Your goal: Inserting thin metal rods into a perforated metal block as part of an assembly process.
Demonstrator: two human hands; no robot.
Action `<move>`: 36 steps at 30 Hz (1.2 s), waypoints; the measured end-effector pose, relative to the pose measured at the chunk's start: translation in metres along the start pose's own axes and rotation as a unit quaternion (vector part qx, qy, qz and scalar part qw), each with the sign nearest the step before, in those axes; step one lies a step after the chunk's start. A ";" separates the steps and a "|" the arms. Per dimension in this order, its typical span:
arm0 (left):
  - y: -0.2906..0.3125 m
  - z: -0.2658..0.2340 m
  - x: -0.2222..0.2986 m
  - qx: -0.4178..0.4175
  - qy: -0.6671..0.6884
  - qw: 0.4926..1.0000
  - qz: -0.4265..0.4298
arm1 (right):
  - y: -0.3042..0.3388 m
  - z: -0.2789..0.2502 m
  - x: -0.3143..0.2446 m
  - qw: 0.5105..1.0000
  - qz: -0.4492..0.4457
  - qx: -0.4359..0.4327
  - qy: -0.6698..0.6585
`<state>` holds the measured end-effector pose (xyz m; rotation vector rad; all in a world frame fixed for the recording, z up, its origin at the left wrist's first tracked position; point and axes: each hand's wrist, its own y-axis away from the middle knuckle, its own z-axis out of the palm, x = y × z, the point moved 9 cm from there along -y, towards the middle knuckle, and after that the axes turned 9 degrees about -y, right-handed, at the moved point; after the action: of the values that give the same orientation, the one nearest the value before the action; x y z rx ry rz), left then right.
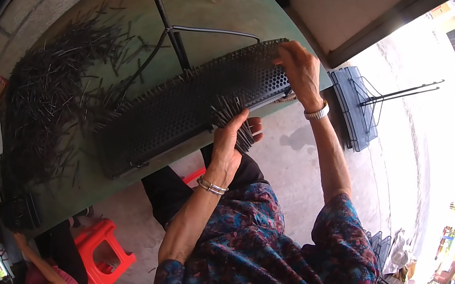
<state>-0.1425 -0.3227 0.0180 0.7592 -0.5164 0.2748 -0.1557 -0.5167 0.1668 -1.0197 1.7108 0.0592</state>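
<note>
A long black perforated metal panel (187, 102) lies across the green table (233, 10), tilted from lower left to upper right. My left hand (230, 142) grips a bundle of thin black metal pins (236, 121) against the panel's near edge. My right hand (300, 71) rests on the panel's far right end, fingers curled over its edge. A metal bangle circles my left wrist and a watch band my right.
A big heap of loose black pins (44, 95) covers the table's left side. A black rod stand (168, 25) rises behind the panel. A black wire rack (358, 107) stands on the floor at right. A red plastic stool (100, 254) and another person's arm (41, 267) are at lower left.
</note>
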 end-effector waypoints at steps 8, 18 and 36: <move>0.000 0.001 -0.001 -0.004 -0.001 1.000 0.005 | 0.001 0.013 0.012 0.999 -0.023 -0.029 0.035; 0.000 0.003 0.003 -0.008 -0.015 0.999 0.032 | 0.007 0.023 0.011 0.978 -0.087 -0.021 0.189; 0.007 0.003 0.008 -0.015 -0.005 0.999 0.034 | 0.020 0.016 0.014 0.975 -0.057 0.032 0.213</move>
<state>-0.1398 -0.3194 0.0282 0.7145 -0.5556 0.3263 -0.1570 -0.5043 0.1398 -1.1376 2.0188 -0.3072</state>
